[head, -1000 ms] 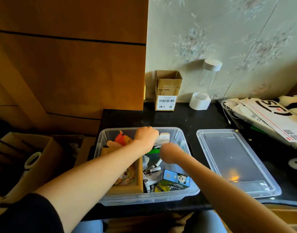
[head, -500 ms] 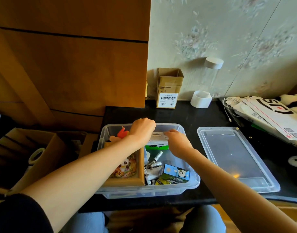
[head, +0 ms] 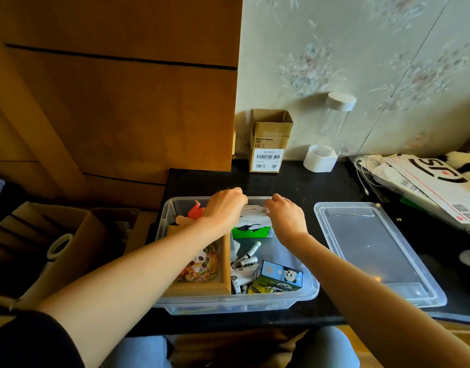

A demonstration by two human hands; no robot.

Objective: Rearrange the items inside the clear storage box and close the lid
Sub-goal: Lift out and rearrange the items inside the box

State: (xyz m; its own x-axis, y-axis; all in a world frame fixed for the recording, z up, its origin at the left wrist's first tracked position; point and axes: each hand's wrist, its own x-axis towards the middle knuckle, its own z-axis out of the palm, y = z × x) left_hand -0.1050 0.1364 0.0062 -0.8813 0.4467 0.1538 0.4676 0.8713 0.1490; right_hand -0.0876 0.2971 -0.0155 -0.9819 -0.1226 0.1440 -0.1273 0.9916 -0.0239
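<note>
Clear storage box (head: 172, 213) on black bench (head: 295, 184), lid (head: 374, 251) off, flat on the bench just right of the box. Nearest the viewer inside: wooden picture frame (head: 202, 285), loose batteries (head: 244, 261), small panda carton (head: 280, 274). Beyond them both hands meet at the far wall: left hand (head: 223, 208) and right hand (head: 285, 217) with fingers curled over the top edge of a white-and-green package (head: 252, 227), gripping it. Orange toy (head: 195, 211) just left of left hand. Far past the fingers: cardboard box (head: 269, 140).
</note>
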